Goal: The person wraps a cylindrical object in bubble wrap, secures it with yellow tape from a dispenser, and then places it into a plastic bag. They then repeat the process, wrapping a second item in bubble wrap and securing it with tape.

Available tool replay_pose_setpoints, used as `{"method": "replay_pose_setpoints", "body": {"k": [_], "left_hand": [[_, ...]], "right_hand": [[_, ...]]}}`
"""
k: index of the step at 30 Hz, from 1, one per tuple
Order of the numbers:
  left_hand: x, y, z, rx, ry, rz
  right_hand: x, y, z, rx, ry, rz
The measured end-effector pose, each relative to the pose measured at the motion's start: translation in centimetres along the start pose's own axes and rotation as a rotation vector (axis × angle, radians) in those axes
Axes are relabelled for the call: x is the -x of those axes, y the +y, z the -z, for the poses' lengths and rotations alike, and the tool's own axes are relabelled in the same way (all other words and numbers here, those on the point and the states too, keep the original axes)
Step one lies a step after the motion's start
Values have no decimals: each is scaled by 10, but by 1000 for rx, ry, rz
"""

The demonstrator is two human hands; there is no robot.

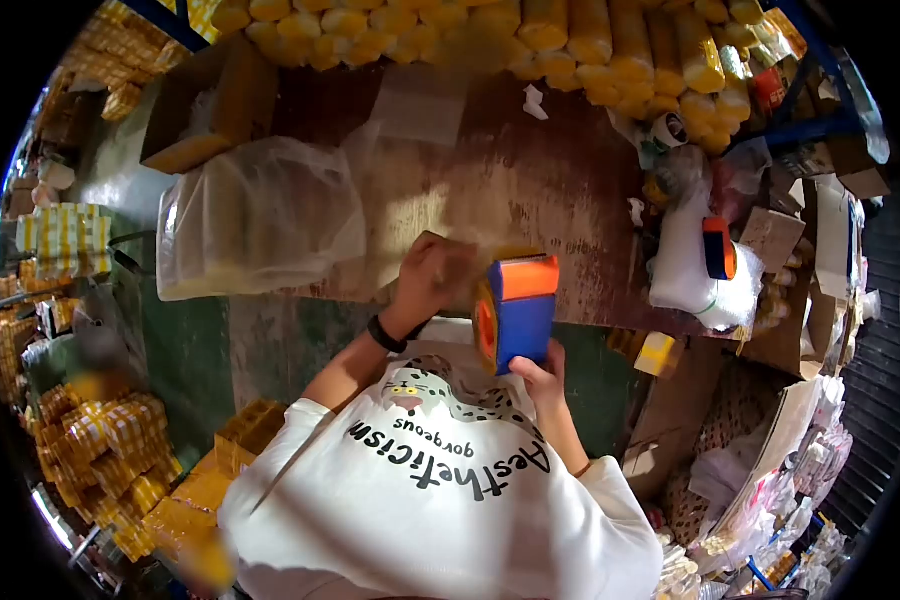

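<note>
A blue and orange tape dispenser [523, 318] is upright in front of my chest, near the table's front edge. My right hand [542, 372] is closed round its lower end. Just left of the dispenser is my left hand [440, 270], raised over the table edge, with a black band on the wrist. Its fingers are blurred, and whether they hold anything cannot be made out. The brown worn table [530, 210] lies beyond both hands. On its left part rests a clear plastic bag [270, 220] around something boxy.
An open cardboard box [210, 105] stands at the back left. Yellow rolls [590, 50] are stacked along the back. At the right are a white plastic-wrapped roll [685, 255] and another blue and orange item [718, 248]. Yellow packages [110, 440] are piled at lower left.
</note>
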State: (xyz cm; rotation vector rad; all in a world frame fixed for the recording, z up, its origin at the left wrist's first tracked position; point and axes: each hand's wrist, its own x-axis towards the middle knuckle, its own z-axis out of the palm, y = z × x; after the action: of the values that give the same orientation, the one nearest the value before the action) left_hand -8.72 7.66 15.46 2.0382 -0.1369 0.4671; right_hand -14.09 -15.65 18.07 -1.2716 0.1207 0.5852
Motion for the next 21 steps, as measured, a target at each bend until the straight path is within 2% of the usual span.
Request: {"method": "replay_pose_setpoints", "body": {"k": [3,4,6,9,10,13,16,19,21], "left_hand": [[-8,0,12,42,-85,-29],[-11,1,16,40,-112,-38],[-23,-2,23,160,-157,92],[-47,-2,33,193,-274,208],[-54,-3,34,177,-318,231],[-61,-10,30,0,-480,83],[-66,-16,28,-48,-444,-37],[-72,-27,28,134,-341,-89],[-74,-26,27,277,-344,86]], "right_hand": [[-1,-20,-13,-12,-40,-33],[-1,-20,-18,-15,3,-19],[1,-18,-29,-17,87,8],[2,11,-22,-13,371,-65],[0,2,-19,-46,248,19],[0,0,3,175,108,106],[4,2,10,157,175,169],[7,-2,18,188,141,215],[11,-7,22,240,101,240]]}}
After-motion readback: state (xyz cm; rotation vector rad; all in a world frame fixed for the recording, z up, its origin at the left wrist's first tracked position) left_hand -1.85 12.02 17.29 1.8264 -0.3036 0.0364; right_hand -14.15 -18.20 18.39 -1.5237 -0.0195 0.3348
